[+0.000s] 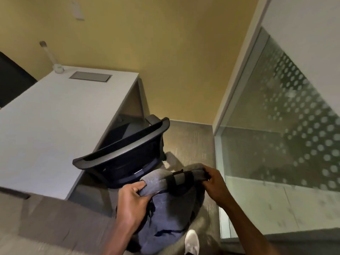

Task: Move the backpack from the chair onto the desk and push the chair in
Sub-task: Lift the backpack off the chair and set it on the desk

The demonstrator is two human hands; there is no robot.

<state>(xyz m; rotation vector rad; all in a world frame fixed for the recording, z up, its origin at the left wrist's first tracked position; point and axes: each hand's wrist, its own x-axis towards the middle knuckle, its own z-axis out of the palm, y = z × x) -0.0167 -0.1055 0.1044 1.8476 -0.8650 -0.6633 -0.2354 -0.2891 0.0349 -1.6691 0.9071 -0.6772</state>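
A grey-blue backpack hangs in the air behind the chair, held at its top edge by both hands. My left hand grips the top's left side; my right hand pinches the right side near the black handle. The black mesh office chair stands in front of the bag, its backrest toward me and its seat partly under the white desk. The desk lies to the left, its top bare apart from a grey cable hatch.
A small clear holder stands at the desk's far corner. A frosted glass partition closes the right side. A yellow wall is behind. My white shoe is on the carpet below the bag.
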